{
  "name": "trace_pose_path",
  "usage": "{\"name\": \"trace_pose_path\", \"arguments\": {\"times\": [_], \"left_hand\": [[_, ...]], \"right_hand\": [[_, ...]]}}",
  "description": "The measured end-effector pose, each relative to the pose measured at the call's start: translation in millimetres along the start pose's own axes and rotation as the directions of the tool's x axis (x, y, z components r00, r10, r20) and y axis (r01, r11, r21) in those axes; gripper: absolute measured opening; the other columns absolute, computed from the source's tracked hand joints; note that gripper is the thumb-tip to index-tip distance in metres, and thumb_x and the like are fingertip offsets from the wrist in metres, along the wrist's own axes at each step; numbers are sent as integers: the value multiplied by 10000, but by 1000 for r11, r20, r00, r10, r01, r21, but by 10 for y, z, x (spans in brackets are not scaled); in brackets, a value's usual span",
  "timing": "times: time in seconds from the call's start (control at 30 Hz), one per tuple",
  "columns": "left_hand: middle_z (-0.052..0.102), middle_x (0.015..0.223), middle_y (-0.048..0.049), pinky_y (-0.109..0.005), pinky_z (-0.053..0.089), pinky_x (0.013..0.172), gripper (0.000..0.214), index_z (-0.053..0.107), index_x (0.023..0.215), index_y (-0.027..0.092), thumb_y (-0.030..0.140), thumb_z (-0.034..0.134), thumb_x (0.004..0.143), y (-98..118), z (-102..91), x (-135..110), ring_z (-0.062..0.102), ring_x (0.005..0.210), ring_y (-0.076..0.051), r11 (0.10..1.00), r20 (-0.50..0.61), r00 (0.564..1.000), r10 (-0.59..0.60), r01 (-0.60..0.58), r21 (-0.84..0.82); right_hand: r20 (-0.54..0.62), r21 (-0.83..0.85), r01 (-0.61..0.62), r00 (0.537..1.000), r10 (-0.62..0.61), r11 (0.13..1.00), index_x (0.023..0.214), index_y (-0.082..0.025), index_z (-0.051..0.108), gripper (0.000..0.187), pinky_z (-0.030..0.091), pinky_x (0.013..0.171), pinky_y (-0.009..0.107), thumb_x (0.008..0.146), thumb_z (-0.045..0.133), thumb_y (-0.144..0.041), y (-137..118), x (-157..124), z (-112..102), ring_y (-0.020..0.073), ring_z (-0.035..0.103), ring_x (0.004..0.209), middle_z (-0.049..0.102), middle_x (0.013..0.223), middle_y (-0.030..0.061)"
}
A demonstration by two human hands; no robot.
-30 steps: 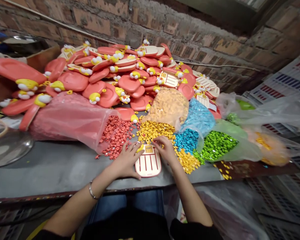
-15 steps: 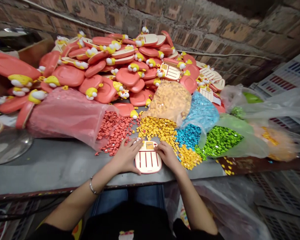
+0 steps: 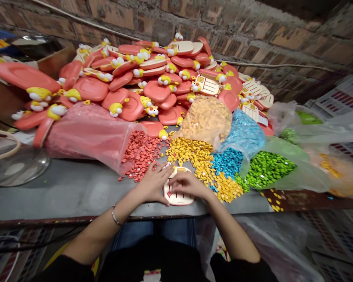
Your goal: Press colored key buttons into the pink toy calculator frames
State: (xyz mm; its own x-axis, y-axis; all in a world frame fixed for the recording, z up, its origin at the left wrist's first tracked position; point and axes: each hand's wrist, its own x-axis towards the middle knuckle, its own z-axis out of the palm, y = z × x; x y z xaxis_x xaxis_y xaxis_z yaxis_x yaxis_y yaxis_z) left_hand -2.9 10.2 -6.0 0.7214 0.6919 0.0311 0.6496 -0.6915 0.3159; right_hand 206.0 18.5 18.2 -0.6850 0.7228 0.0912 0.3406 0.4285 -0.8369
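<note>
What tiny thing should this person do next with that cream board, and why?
I'd guess the right hand should gently nudge the red piece straight: it sits near the left edge of the cream board, the right fingertips are close by, and the left hand rests along that side, which may steady it.

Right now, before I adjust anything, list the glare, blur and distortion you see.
Head view: wide-angle stretch and softness toward the right edge, smearing the crates; head view: pale reflections on the clear dish at left; head view: the cream board fairly sharp, its middle hidden by the right fingers.
</note>
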Motion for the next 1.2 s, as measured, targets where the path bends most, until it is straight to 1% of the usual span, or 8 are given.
{"name": "trace_pose_path", "arguments": {"times": [0.13,0.23,0.37,0.43,0.5,0.63,0.8,1.2], "left_hand": [[321,1536,-152,-530,42,1132,1114,241,1503,185,763,625,632,4,-8,2,238,1413,-362,1000,8,1000,-7,7,5],[324,1534,-156,-524,46,1130,1119,224,1509,173,758,619,640,0,-16,4,235,1416,-358,1000,14,1000,-2,2,3],[313,1540,-155,-529,31,1128,1120,208,1512,163,767,599,654,-3,-23,2,227,1420,-354,1000,9,1000,8,-8,7],[296,1546,-158,-532,36,1127,1109,215,1510,167,767,598,659,-2,-24,1,230,1416,-361,1000,8,1000,11,-11,15],[288,1549,-160,-543,45,1124,1098,230,1507,170,765,600,662,1,-22,1,234,1410,-372,1000,13,1000,10,-10,23],[295,1548,-153,-555,42,1123,1073,272,1497,176,769,596,664,9,-17,1,239,1405,-382,1000,25,1000,-2,1,23],[301,1547,-143,-558,35,1124,1080,291,1493,173,784,592,655,22,-20,3,251,1400,-385,1000,4,1000,5,-5,17],[259,1561,-154,-542,-28,1130,1115,245,1499,150,781,593,649,10,-12,17,222,1417,-354,1000,14,1000,12,-12,-25]], "right_hand": [[-368,-240,-221,922,122,945,935,-192,691,150,462,814,307,882,551,-194,174,393,-181,190,599,889,664,940,71],[-386,-309,-381,888,251,872,867,-180,660,174,447,727,263,887,487,-180,311,663,-199,157,564,776,625,855,37],[-382,-355,-223,921,77,908,827,-181,623,143,454,754,269,879,491,-173,338,569,-259,162,563,817,602,923,53],[-457,-319,-168,889,4,933,851,-187,617,116,469,753,282,884,506,-183,300,356,-303,171,575,826,597,936,65],[-519,-265,-175,854,13,948,874,-199,617,105,481,724,294,897,514,-206,256,119,-312,178,585,799,606,896,59],[-476,-365,-214,879,16,906,821,-208,642,120,466,771,343,884,542,-183,228,-213,-179,212,576,843,636,864,66],[-463,-504,-287,886,26,815,721,-205,638,238,438,718,321,889,486,-133,295,-288,2,211,522,795,585,800,67],[-396,-263,-203,914,86,943,787,-199,632,133,452,667,297,881,542,-170,211,-458,81,188,571,740,591,767,40]]}}
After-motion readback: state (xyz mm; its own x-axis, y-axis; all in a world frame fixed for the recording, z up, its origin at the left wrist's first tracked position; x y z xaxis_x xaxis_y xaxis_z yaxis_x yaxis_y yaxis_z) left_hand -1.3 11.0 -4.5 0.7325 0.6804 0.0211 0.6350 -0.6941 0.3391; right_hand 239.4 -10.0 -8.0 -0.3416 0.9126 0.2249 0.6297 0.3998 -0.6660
